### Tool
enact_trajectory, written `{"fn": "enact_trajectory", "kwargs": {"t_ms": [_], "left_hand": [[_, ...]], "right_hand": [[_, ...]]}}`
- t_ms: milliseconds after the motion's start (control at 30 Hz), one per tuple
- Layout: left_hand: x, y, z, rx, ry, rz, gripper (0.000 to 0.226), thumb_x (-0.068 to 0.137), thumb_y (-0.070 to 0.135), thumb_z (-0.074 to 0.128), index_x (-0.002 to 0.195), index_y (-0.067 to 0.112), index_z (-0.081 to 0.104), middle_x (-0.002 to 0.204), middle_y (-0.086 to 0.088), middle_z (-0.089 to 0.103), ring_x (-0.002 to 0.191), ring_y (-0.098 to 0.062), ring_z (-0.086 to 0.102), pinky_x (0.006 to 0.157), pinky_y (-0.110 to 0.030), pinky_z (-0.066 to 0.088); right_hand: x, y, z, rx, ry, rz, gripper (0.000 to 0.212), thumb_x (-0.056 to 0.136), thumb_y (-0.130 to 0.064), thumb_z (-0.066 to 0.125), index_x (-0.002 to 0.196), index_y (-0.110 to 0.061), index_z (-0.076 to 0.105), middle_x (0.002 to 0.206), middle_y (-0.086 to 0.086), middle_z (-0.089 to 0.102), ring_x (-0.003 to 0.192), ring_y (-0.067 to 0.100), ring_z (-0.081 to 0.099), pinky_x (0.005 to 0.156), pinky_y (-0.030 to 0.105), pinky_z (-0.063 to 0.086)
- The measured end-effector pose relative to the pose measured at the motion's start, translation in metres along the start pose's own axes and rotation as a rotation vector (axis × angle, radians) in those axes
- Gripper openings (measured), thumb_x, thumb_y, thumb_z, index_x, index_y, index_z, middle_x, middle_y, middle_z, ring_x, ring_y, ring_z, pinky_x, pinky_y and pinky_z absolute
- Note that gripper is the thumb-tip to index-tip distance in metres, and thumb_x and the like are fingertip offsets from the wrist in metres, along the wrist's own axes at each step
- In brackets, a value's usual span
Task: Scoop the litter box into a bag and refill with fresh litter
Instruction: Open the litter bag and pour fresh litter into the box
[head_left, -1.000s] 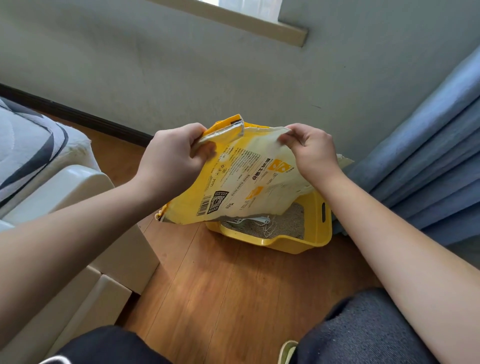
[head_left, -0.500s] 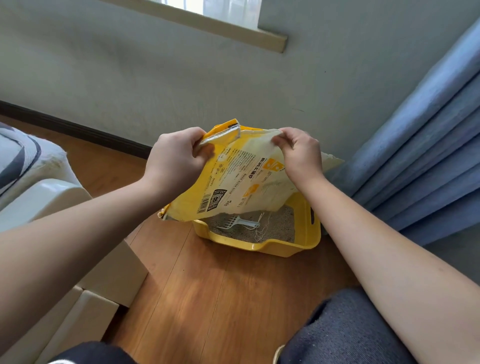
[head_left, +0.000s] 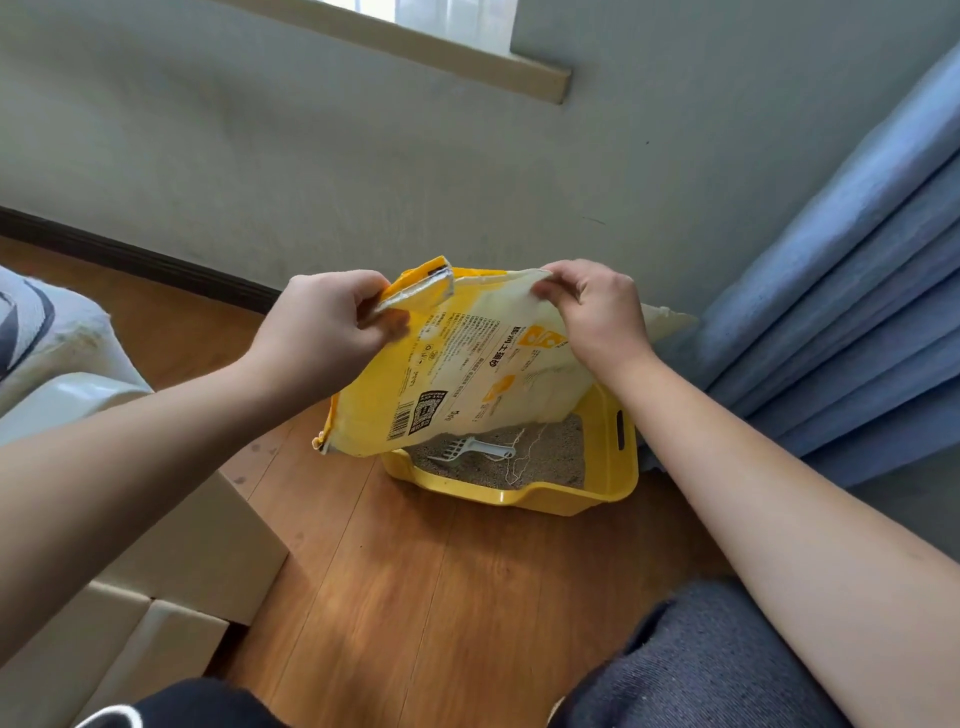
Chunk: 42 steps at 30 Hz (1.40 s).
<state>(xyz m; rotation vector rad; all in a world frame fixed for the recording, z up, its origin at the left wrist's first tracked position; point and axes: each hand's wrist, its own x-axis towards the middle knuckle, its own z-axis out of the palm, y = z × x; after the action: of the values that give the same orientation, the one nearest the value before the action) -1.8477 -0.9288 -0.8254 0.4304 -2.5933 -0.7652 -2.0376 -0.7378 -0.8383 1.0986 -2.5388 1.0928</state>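
Note:
A yellow and white litter bag (head_left: 457, 374) hangs in the air above a yellow litter box (head_left: 602, 483) on the wooden floor. My left hand (head_left: 322, 332) pinches the bag's folded top left corner. My right hand (head_left: 592, 312) pinches the top edge on the right. Grey litter (head_left: 556, 457) fills the box, and a pale scoop (head_left: 467, 449) lies on it with a loose string beside it. The bag hides the far part of the box.
Blue curtains (head_left: 841, 312) hang at the right, right next to the box. A grey wall with a dark skirting board runs behind. Cardboard boxes (head_left: 208, 551) and a white seat with a cushion stand at the left. My knees show at the bottom.
The bag has lifted slightly off the box, so more litter and the scoop show beneath it. Both hands keep their hold on the top edge.

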Motion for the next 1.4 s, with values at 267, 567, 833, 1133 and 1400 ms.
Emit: {"fn": "enact_trajectory", "kwargs": {"t_ms": [267, 567, 833, 1133, 1400], "left_hand": [[0.011, -0.009, -0.004, 0.027, -0.058, -0.041, 0.011, 0.093, 0.024, 0.062, 0.085, 0.017, 0.063, 0.071, 0.003, 0.060, 0.065, -0.012, 0.055, 0.052, -0.026, 0.037], [0.016, -0.011, -0.006, -0.050, -0.122, -0.188, 0.006, 0.089, 0.021, 0.067, 0.089, 0.016, 0.064, 0.081, 0.000, 0.064, 0.075, -0.014, 0.061, 0.058, -0.029, 0.048], [0.008, -0.003, -0.002, -0.002, -0.127, -0.155, 0.015, 0.087, 0.016, 0.068, 0.098, 0.021, 0.060, 0.087, 0.004, 0.063, 0.080, -0.013, 0.061, 0.059, -0.027, 0.047], [-0.005, 0.023, -0.005, 0.299, -0.170, 0.140, 0.034, 0.086, 0.037, 0.068, 0.116, 0.029, 0.056, 0.109, 0.009, 0.064, 0.100, -0.017, 0.061, 0.082, -0.036, 0.053], [-0.004, 0.020, -0.005, 0.470, -0.176, 0.162, 0.022, 0.095, 0.028, 0.051, 0.077, 0.016, 0.057, 0.071, 0.001, 0.060, 0.066, -0.025, 0.059, 0.054, -0.033, 0.045]], "right_hand": [[0.000, -0.008, 0.005, 0.033, -0.057, 0.037, 0.014, 0.091, -0.020, 0.062, 0.093, -0.013, 0.074, 0.085, -0.003, 0.069, 0.078, 0.009, 0.056, 0.066, 0.007, 0.037], [-0.002, -0.017, 0.008, 0.032, -0.074, 0.020, 0.013, 0.090, -0.019, 0.065, 0.095, -0.012, 0.074, 0.086, -0.005, 0.068, 0.082, 0.009, 0.058, 0.074, 0.014, 0.042], [-0.008, -0.018, 0.006, -0.015, -0.077, -0.033, 0.013, 0.089, -0.020, 0.066, 0.096, -0.014, 0.075, 0.091, 0.001, 0.072, 0.090, 0.018, 0.060, 0.083, 0.032, 0.047], [-0.023, -0.045, 0.019, -0.119, -0.124, -0.243, 0.015, 0.084, -0.024, 0.068, 0.090, -0.015, 0.077, 0.084, 0.000, 0.073, 0.082, 0.023, 0.058, 0.076, 0.039, 0.049], [-0.023, -0.065, 0.025, -0.156, -0.140, -0.298, 0.018, 0.083, -0.039, 0.065, 0.089, -0.026, 0.076, 0.088, -0.010, 0.072, 0.086, 0.017, 0.055, 0.081, 0.036, 0.038]]}}
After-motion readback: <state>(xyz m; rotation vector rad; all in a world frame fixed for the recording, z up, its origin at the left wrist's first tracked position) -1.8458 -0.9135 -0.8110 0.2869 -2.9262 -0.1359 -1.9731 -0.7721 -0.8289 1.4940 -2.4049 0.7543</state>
